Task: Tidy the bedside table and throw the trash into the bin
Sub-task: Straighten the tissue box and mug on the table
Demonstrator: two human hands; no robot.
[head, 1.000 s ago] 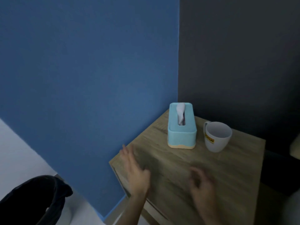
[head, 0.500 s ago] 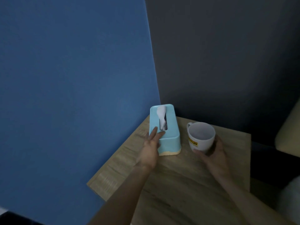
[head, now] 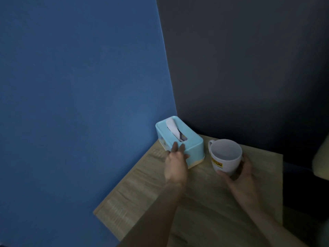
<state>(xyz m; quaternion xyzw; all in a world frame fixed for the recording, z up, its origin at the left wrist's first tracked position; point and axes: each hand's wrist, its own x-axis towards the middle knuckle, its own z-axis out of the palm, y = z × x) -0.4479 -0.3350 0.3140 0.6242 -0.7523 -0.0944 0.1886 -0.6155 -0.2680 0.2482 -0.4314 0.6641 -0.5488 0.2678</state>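
Note:
A light blue tissue box (head: 191, 139) with a white tissue poking from its slot sits at the far left corner of the wooden bedside table (head: 204, 207), against the blue wall. My left hand (head: 175, 163) rests on its near end, fingers spread over the lid. To the right stands a white mug (head: 225, 155) with a yellow label, handle facing away. My right hand (head: 240, 177) wraps around the mug's near right side. No bin or trash is visible.
The blue wall (head: 80, 104) runs along the table's left edge and a dark grey wall (head: 249, 68) stands behind it. A pale cushion or chair edge (head: 322, 157) shows at the far right. Bare wood lies between my forearms.
The box has turned and slid back toward the wall corner under my left hand. My right hand stays closed around the mug. The view has shifted slightly.

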